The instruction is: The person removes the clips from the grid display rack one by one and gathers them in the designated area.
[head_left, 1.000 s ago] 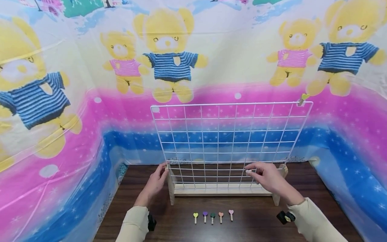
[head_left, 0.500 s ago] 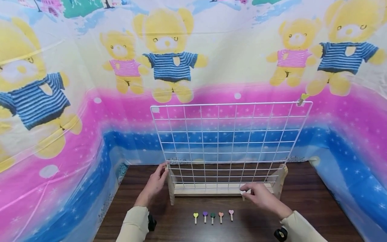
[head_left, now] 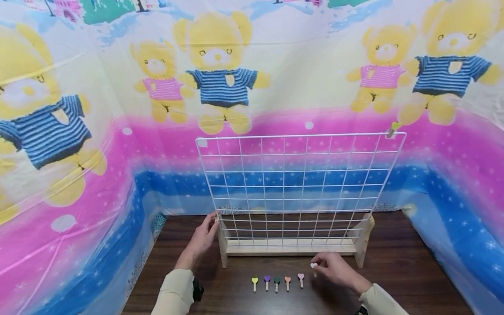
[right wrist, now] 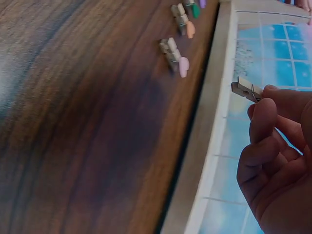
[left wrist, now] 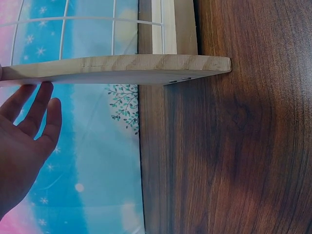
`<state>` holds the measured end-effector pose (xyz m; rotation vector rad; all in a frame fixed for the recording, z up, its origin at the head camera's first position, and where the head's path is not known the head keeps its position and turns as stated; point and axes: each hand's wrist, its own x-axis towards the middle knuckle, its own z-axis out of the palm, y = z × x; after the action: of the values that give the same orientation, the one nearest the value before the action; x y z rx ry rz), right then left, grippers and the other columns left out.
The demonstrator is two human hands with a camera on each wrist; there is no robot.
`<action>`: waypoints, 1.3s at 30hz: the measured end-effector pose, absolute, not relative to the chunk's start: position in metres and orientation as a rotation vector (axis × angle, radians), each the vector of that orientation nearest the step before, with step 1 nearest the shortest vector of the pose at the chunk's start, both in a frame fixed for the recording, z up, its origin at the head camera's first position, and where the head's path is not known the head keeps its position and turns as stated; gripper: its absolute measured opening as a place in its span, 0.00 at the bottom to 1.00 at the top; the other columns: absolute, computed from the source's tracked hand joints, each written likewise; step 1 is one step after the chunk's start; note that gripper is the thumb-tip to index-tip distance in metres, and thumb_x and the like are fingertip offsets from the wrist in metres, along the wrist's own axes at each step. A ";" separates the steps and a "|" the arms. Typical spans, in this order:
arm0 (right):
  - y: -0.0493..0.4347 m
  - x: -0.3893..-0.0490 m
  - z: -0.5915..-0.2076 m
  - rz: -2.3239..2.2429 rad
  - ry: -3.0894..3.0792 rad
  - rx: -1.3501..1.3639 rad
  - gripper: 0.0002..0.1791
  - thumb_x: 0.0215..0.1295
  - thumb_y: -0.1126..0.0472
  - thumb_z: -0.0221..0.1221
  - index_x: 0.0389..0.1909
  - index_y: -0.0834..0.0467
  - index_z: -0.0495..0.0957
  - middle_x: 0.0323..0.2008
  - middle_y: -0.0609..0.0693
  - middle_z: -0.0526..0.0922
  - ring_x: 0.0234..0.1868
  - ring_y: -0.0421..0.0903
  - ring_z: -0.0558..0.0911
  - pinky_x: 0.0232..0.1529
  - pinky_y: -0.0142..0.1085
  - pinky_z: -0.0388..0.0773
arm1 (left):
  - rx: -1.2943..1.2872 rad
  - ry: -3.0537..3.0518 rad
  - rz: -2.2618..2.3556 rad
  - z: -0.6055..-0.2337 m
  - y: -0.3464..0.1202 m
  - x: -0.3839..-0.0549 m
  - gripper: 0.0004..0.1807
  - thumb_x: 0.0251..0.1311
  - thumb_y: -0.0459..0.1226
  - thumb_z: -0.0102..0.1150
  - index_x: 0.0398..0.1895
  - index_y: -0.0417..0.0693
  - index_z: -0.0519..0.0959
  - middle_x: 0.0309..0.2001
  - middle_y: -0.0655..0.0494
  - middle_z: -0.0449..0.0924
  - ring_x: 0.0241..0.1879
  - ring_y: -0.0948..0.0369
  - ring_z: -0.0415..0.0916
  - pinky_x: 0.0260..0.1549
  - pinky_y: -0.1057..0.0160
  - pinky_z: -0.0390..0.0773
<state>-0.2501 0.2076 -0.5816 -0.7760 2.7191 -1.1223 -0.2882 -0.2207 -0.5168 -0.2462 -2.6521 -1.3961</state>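
A white wire grid rack stands upright in a wooden base. My left hand holds the top of its left wooden side, and several fingertips touch the outer face. My right hand pinches a small wooden clothespin between thumb and index finger, close over the table in front of the base. A white heart tops this clothespin. To its left lies a row of heart clothespins: pink, orange, dark green, purple and yellow.
Another clothespin with a yellow-green heart is clipped at the grid's top right corner. The dark wood table is bordered at the back and sides by a hanging cloth printed with bears.
My right hand has come down from in front of the grid toward the table with the white heart clothespin, ending beside the pink one. My left hand has stayed at the rack's left side.
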 end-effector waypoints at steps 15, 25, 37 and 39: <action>0.203 -0.246 -0.611 -1.104 2.656 -0.673 0.03 0.62 0.64 0.60 0.34 0.60 0.80 0.23 0.43 0.76 0.16 0.36 0.73 0.16 0.31 0.73 | -0.237 -2.671 -1.407 -0.516 -0.221 -0.287 0.20 0.73 0.40 0.43 0.66 0.55 0.64 0.59 0.42 0.71 0.59 0.48 0.69 0.52 0.45 0.70; 0.202 -0.249 -0.621 -0.963 2.730 -0.718 0.03 0.61 0.63 0.62 0.28 0.57 0.79 0.20 0.39 0.73 0.18 0.33 0.70 0.21 0.31 0.69 | -0.237 -2.672 -1.412 -0.516 -0.221 -0.288 0.20 0.73 0.39 0.43 0.66 0.56 0.64 0.59 0.42 0.71 0.59 0.48 0.69 0.53 0.45 0.70; 0.200 -0.252 -0.630 -0.873 2.784 -0.697 0.05 0.59 0.65 0.62 0.26 0.54 0.78 0.20 0.38 0.71 0.21 0.34 0.68 0.23 0.32 0.67 | -0.257 -2.652 -1.386 -0.517 -0.221 -0.289 0.20 0.72 0.38 0.44 0.65 0.54 0.64 0.58 0.41 0.72 0.57 0.47 0.70 0.51 0.46 0.71; 0.199 -0.252 -0.631 -0.874 2.788 -0.699 0.05 0.59 0.65 0.62 0.26 0.54 0.78 0.20 0.38 0.71 0.21 0.34 0.68 0.23 0.32 0.66 | -0.253 -2.659 -1.385 -0.517 -0.221 -0.289 0.20 0.72 0.39 0.44 0.66 0.54 0.64 0.58 0.41 0.72 0.57 0.48 0.70 0.51 0.45 0.71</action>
<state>-0.2519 0.1993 -0.6315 -0.6992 2.7884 -0.8744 -0.2886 -0.2207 -0.5171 -0.2527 -2.6591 -1.3851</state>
